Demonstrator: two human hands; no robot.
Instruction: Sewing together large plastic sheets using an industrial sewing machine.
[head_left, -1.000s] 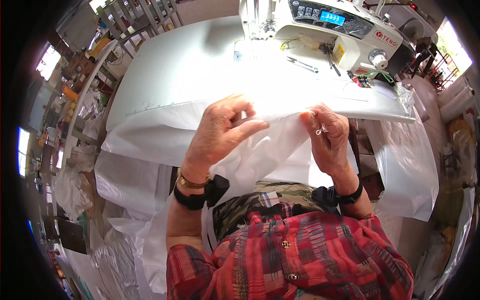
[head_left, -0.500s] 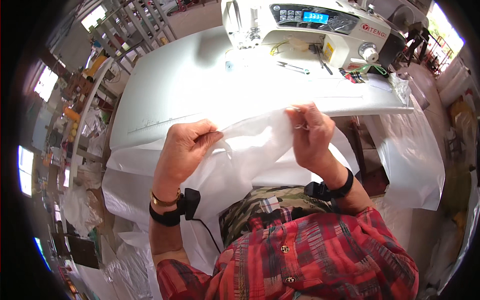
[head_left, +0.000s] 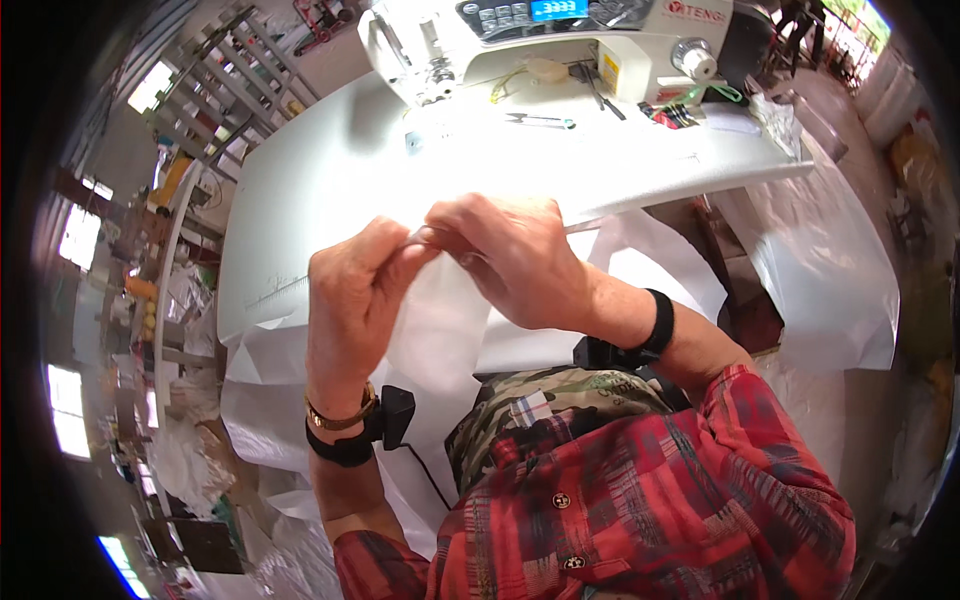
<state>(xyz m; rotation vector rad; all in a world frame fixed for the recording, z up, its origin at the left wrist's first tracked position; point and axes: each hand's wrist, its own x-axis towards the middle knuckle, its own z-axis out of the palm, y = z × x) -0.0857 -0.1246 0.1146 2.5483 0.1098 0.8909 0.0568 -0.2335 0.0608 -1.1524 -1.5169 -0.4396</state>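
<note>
A: From the head camera, what is the left hand (head_left: 355, 290) doing?
B: Its thumb and forefinger are pinched together on the edge of a translucent white plastic sheet (head_left: 435, 330).
A: And the right hand (head_left: 520, 255)?
B: Just beside it, fingers curled inward and closed on the same edge. Its fingertips are partly hidden, so I can't tell how much material they grip. A small pale loop (head_left: 467, 259) shows by those fingers.
A: Where is the sheet exactly?
B: It hangs from the fingertips in front of the sewing table (head_left: 300, 190), dropping toward the camouflage trousers (head_left: 570, 395). More white sheeting spreads below the table's edge at left; I can't tell whether it's the same piece.
A: What's on the table?
B: A white sewing machine (head_left: 640, 60) with a lit display, well beyond the hands. A slim pointed tool (head_left: 540, 121) lies near it, and a green cord loop (head_left: 715, 92) is at its right end.
A: Anything on the wrists?
B: A gold-coloured watch (head_left: 340, 415) and a black strap on the left, another black strap (head_left: 660, 325) on the right.
</note>
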